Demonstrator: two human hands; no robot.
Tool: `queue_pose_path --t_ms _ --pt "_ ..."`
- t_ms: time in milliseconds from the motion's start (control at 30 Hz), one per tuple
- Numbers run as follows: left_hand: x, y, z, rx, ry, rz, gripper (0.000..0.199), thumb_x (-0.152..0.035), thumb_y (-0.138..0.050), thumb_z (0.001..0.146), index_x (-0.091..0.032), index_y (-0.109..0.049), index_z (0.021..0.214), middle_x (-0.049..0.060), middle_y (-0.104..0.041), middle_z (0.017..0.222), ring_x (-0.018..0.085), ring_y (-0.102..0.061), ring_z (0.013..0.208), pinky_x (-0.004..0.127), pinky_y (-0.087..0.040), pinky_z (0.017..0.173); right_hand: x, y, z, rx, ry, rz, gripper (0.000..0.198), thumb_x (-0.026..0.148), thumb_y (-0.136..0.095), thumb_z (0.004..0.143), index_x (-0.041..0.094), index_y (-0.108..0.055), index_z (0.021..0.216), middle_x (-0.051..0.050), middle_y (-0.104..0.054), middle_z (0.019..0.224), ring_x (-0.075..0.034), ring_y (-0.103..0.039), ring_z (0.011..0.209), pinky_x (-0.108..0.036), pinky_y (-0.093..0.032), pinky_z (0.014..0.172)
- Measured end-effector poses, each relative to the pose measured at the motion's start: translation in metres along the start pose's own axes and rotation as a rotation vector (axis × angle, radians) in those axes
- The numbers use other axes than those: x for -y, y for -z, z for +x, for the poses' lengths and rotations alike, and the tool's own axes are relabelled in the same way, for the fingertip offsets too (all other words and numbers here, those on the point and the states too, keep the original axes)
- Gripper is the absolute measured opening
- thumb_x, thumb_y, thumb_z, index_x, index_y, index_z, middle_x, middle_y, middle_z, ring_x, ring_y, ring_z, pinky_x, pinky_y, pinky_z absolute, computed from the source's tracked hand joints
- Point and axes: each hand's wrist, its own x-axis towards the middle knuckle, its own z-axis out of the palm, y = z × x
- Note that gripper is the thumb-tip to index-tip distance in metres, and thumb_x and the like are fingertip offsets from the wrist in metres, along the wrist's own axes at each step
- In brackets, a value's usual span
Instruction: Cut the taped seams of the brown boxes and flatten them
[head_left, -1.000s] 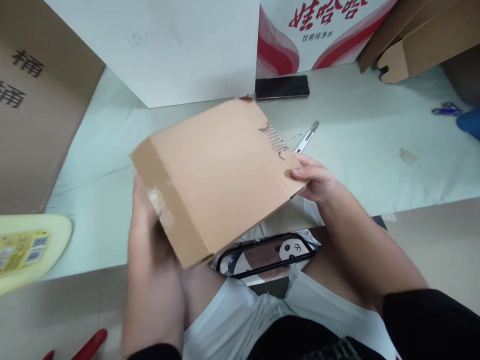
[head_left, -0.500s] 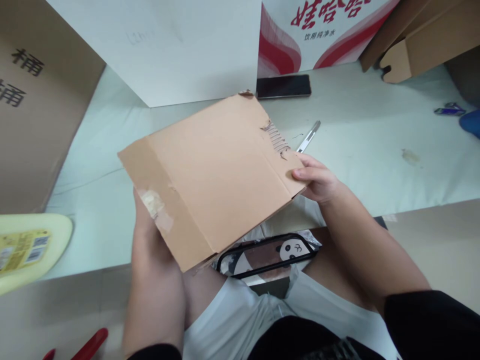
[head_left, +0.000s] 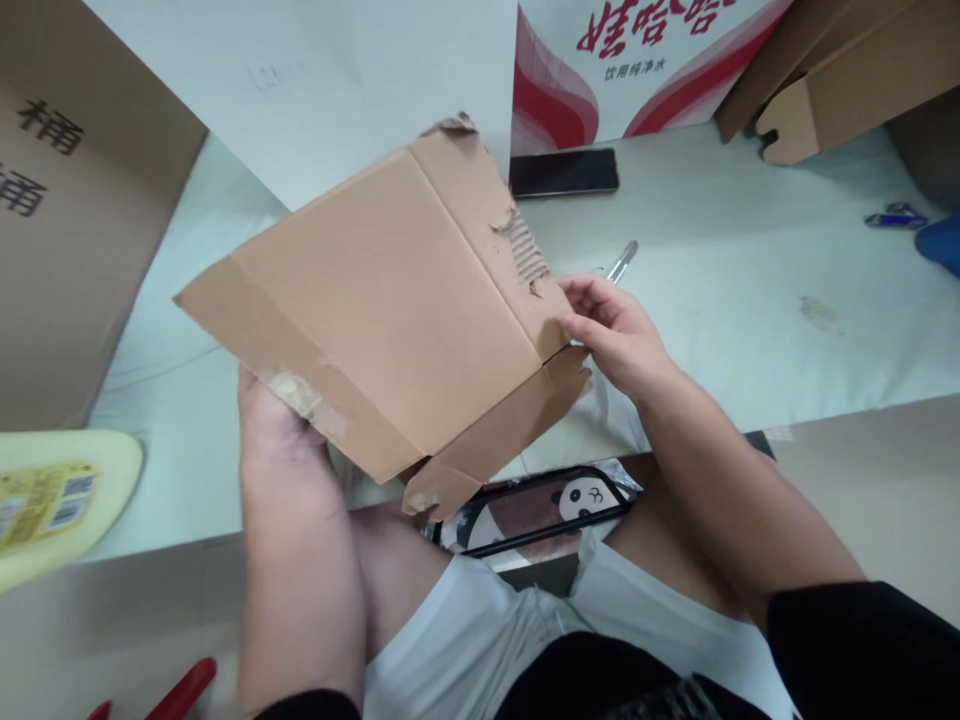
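A creased brown cardboard piece, its flaps folded loosely along creases, is held tilted above my lap. Its right edge is torn, baring the corrugation, and tape clings to its lower left. My right hand pinches that right edge between thumb and fingers. Gripping the left side from beneath is my left hand, its fingers hidden behind the cardboard. Below, a black-edged item with a panda picture lies across my thighs, with shiny wrapping around it. A utility knife rests just beyond my right hand, partly covered by it.
On the pale green covered table lies a black phone. Behind stand a white box, a red-and-white printed box and an open brown carton. A large brown box and yellow stool-like object are left.
The cardboard has moved left and up with both hands and tilted. A lower flap has swung out along its near edge, and a crease near the right edge is folded more.
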Motion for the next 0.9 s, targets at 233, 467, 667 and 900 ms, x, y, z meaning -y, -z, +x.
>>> queue_pose_path --t_ms 233,467,667,900 --pt "-0.011 -0.017 -0.001 -0.028 0.141 -0.035 0.026 -0.047 -0.080 0.078 -0.025 -0.068 0.086 0.001 -0.074 0.068 0.020 -0.073 0.077 0.030 -0.063 0.062 -0.016 0.004 0.004 0.003 -0.073 -0.137 0.074 0.053 -0.081 0.072 0.027 -0.051 0.134 -0.011 -0.058 0.146 -0.028 -0.060 0.130 -0.050 -0.046 0.116" --pt "-0.013 -0.014 -0.002 0.031 0.159 -0.035 0.019 -0.040 -0.075 0.079 -0.023 -0.070 0.087 0.004 -0.075 0.074 0.025 -0.076 0.090 0.037 -0.067 0.073 -0.012 0.000 0.004 0.040 -0.178 -0.170 0.061 0.046 -0.078 0.072 0.024 -0.055 0.125 -0.003 -0.073 0.098 -0.024 -0.070 0.093 -0.045 -0.056 0.090" --pt "-0.011 -0.013 -0.013 0.226 0.013 -0.168 0.052 -0.070 -0.075 0.076 -0.020 -0.070 0.087 0.007 -0.080 0.096 0.026 -0.075 0.105 0.035 -0.067 0.080 -0.014 -0.002 0.004 -0.044 -0.167 -0.387 0.048 0.041 -0.072 0.073 0.023 -0.057 0.114 -0.005 -0.074 0.099 -0.027 -0.070 0.092 -0.045 -0.054 0.086" --pt "-0.002 -0.002 -0.002 0.087 0.153 -0.064 0.046 -0.021 -0.097 0.052 -0.017 -0.067 0.087 0.001 -0.078 0.079 0.016 -0.073 0.065 0.028 -0.066 0.071 -0.016 0.008 0.000 -0.125 -0.119 -0.384 0.052 0.046 -0.075 0.074 0.024 -0.059 0.118 -0.005 -0.074 0.102 -0.027 -0.069 0.094 -0.048 -0.054 0.091"
